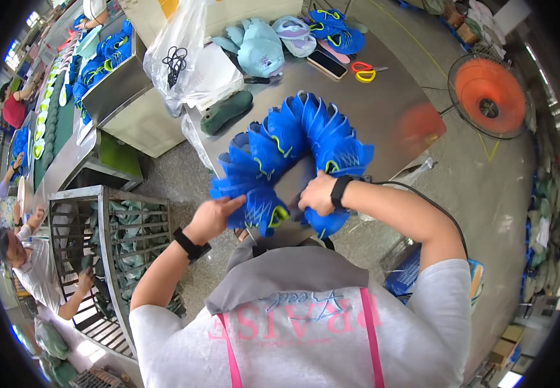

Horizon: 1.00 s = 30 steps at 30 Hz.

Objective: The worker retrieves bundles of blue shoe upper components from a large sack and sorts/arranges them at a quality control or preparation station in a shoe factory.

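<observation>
A long row of blue shoe uppers (302, 126), nested into one another, bends in an arch over the metal table, with both ends toward me. Yellow-green trim shows on several of them. My left hand (212, 218) is at the left end, one finger laid along the outer side of the uppers; its other fingers are partly hidden and slightly blurred. At the right end my right hand (320, 193) is closed around the uppers from the inner side, its fingertips partly out of sight. A dark band circles each wrist.
On the metal table (383, 103) lie a dark green shoe last (226, 112), a phone (327, 64), scissors (367, 72) and light-blue gloves (260, 50). An orange fan (488, 97) stands right. A metal cage cart (102, 239) is left, with a person (37, 268) beside it.
</observation>
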Each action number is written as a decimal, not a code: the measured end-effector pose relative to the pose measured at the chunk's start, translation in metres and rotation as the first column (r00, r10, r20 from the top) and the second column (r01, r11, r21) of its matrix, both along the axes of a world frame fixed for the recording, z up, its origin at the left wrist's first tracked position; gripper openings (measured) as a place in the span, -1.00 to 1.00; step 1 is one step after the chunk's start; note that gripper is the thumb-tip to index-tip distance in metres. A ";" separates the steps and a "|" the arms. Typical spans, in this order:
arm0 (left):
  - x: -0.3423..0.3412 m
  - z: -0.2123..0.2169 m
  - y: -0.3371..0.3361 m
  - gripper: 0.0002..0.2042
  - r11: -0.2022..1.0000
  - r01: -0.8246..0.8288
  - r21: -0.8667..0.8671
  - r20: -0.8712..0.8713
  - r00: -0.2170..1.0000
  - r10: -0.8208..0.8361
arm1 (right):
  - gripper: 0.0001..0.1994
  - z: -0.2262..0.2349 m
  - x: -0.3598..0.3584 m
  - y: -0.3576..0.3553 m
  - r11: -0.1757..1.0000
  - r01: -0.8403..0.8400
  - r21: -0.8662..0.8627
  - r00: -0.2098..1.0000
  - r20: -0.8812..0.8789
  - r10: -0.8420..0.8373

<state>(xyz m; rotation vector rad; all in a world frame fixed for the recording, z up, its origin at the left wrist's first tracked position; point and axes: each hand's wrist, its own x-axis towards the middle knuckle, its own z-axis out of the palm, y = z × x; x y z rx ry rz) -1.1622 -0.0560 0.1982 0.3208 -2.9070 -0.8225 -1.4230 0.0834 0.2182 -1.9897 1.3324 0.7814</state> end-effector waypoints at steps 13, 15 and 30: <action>-0.049 0.056 -0.018 -0.49 0.966 0.181 -0.182 0.243 0.961 -0.134 | -0.81 0.035 -0.040 -0.012 0.807 0.360 -0.468 0.921 0.315 -0.228; -0.097 0.063 -0.015 -0.45 0.940 0.274 -0.203 0.105 0.961 -0.257 | -0.71 0.021 -0.087 -0.035 0.484 0.285 -0.827 0.953 0.190 -0.236; -0.194 0.009 -0.052 -0.54 0.829 -0.051 -0.557 0.124 0.982 0.144 | -0.74 0.021 -0.107 0.091 0.301 0.765 -0.569 0.600 0.459 -0.655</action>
